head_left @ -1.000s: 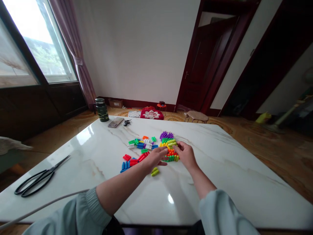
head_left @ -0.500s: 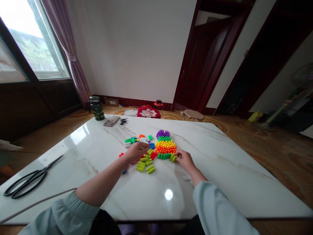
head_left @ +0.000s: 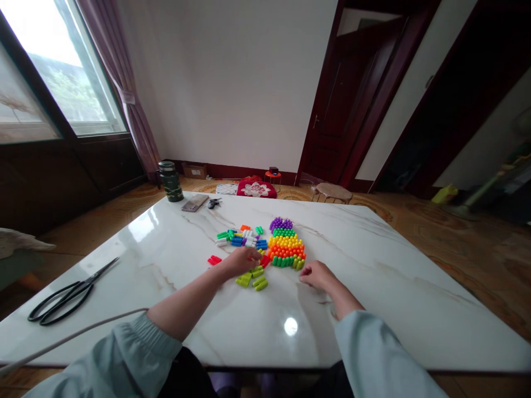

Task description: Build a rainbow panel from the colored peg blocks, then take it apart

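Note:
In the head view, a block of joined plastic peg pieces point(head_left: 286, 243) stands in rows of purple, green, yellow, orange and green. A lime-green piece point(head_left: 298, 263) sits at its near right corner. Just right of that corner is my right hand point(head_left: 318, 275), its fingers curled together and nothing visible in them. My left hand point(head_left: 243, 261) hovers over the loose pieces left of the block, fingers loosely stretched to the right. It partly hides them. Loose lime-green pieces point(head_left: 251, 276) lie in front of its fingertips, a red piece point(head_left: 214, 260) to its left.
Blue, white and green pieces point(head_left: 238, 239) lie behind my left hand. Black-handled scissors point(head_left: 78, 290) and a cable point(head_left: 99, 323) are on the marble-patterned table point(head_left: 373, 315) at left. A camouflage bottle point(head_left: 170, 181), a phone point(head_left: 194, 203) and keys point(head_left: 214, 203) stand or lie at the far left.
My right hand has come away from the lime-green piece, which stays at the block's corner. My left hand has dropped slightly toward the loose pieces. The view has shifted a little.

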